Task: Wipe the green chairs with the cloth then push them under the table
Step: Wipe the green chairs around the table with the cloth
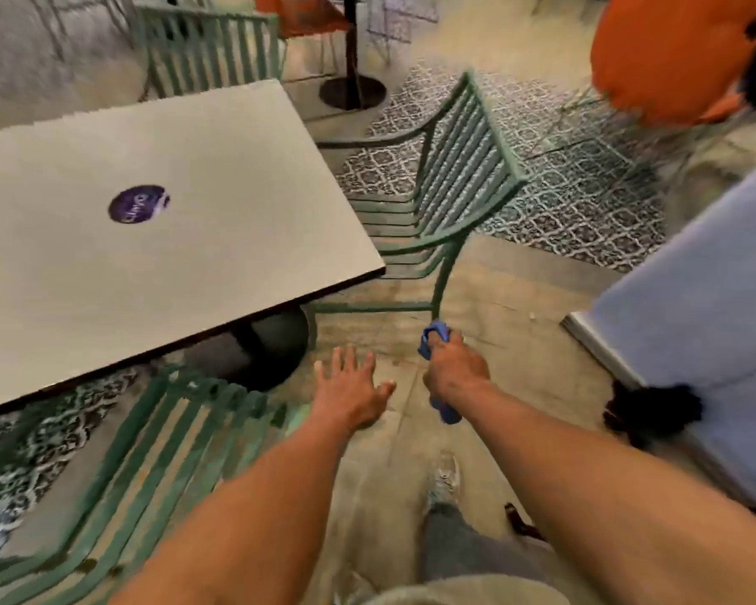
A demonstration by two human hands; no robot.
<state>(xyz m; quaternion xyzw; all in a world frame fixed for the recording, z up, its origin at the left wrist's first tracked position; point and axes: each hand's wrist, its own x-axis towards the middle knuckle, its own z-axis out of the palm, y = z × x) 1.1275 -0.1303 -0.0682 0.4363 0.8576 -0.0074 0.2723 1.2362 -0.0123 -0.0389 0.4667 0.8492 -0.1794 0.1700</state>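
Task looks partway through; the green slatted chair on the right (450, 181) has its seat tucked partly under the right edge of the grey table (193, 176), backrest leaning out toward the patterned floor tiles (585, 203), so it reads as pushed in or close to it; the near green chair (119, 465) at bottom left stands out from the table's near edge, not yet pushed under, and whether it has been wiped cannot be told from this blurred frame; a third green chair (210, 50) sits at the far side of the table, its state unclear; right hand (455, 369) is low down near the right chair's near rear leg, fingers curled tight around the blue cloth (435, 336); cloth bunches out above the knuckles, touching or just beside the foot of that leg, with a tail hanging out below the fist; probably wiping the leg, though blur makes contact hard to confirm; left hand (350, 390) hovers over bare floor between the two chairs, fingers spread apart and straight, holding nothing; left to do: near chair, likely the far one.
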